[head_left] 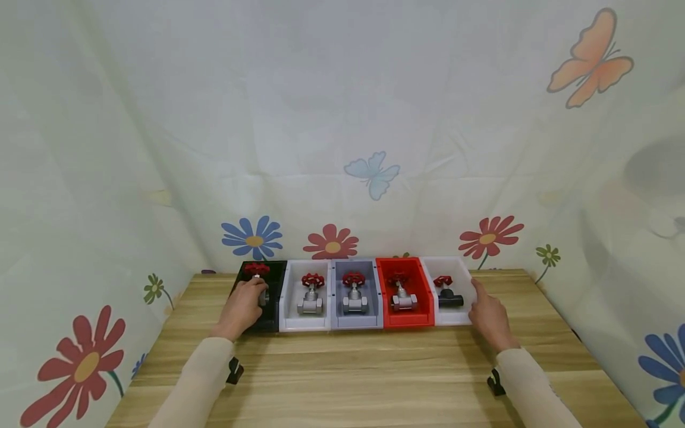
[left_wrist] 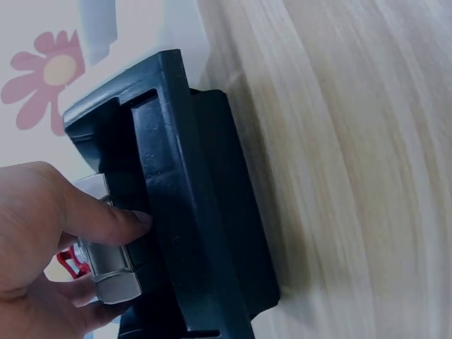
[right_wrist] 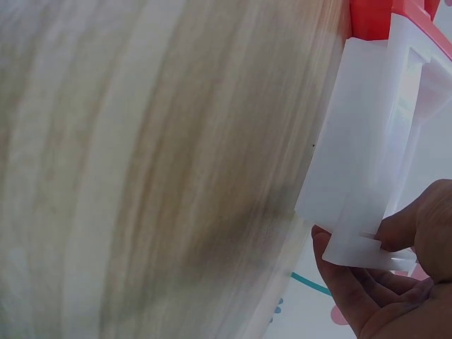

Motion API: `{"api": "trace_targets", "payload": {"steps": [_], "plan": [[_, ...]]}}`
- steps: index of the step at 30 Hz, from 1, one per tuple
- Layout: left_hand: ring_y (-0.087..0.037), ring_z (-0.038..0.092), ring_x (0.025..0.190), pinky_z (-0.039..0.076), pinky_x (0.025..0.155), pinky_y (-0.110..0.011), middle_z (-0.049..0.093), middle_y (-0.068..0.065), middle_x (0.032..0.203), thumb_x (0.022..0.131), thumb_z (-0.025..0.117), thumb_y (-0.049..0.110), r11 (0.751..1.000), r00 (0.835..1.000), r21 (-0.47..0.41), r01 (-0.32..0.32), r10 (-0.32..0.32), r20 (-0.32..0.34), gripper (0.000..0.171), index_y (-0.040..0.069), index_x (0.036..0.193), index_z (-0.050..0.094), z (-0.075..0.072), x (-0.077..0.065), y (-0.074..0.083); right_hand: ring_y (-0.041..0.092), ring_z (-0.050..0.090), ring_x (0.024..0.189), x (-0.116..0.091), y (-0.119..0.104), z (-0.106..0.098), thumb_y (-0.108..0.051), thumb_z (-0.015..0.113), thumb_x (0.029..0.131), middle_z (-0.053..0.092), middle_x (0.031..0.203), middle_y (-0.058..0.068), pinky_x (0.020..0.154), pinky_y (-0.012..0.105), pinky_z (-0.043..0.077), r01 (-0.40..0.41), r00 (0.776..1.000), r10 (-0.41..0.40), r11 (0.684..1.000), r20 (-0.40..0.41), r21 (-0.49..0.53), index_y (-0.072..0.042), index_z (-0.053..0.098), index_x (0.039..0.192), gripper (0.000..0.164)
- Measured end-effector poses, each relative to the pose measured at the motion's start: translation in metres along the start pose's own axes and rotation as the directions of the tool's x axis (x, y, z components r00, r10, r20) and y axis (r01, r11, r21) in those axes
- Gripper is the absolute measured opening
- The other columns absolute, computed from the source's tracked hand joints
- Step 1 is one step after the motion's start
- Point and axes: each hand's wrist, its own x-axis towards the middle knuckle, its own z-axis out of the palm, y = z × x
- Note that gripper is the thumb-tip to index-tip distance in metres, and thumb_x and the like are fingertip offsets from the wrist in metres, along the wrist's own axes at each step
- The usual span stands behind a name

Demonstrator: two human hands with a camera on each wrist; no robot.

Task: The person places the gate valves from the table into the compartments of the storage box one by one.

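At the left end of the row, my left hand [head_left: 245, 303] reaches into a black bin [left_wrist: 205, 233] and grips a metal gate valve [left_wrist: 116, 277]. The thumb lies across its silver body and the other fingers curl beneath; the valve's red handwheel [head_left: 257, 270] shows beyond the hand. My right hand [head_left: 489, 315] pinches the side wall of the white bin [right_wrist: 353, 141] at the right end, near its front corner, thumb inside and fingers outside. Inside that bin lies a dark grey valve [head_left: 451, 299] with a red handle.
Between these bins stand a white bin [head_left: 289, 325], a grey bin [head_left: 357, 321] and a red bin [head_left: 409, 319], each holding a silver valve with a red handwheel. All the bins sit side by side on a wooden table [head_left: 364, 380], before a flower-printed curtain [head_left: 299, 119].
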Motion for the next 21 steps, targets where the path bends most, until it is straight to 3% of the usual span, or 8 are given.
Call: {"api": "trace_targets", "payload": {"steps": [9,21], "plan": [[-0.042,0.057,0.111,0.048,0.096,-0.055,0.063,-0.015,0.127,0.073,0.066,-0.007,1.000,0.998,-0.007,0.027,-0.027,0.050,0.045,-0.002,0.117,0.068,0.012,0.005,-0.004,0.026,0.055,0.064,0.000,-0.001,-0.001,0.001,0.055,0.090,0.066,0.093,0.030,0.062,0.045,0.049,-0.010,1.000,0.009,1.000,0.011,0.012,0.002,0.033,0.147,0.061],[-0.040,0.059,0.103,0.050,0.091,-0.054,0.065,-0.014,0.119,0.071,0.064,-0.007,1.000,0.998,-0.013,0.024,-0.023,0.052,0.042,-0.003,0.112,0.070,0.019,0.006,-0.005,0.029,0.059,0.068,0.000,-0.002,-0.004,0.001,0.056,0.090,0.066,0.097,0.031,0.068,0.051,0.052,-0.008,1.000,0.008,1.000,0.022,0.009,0.003,0.032,0.147,0.061]]}}
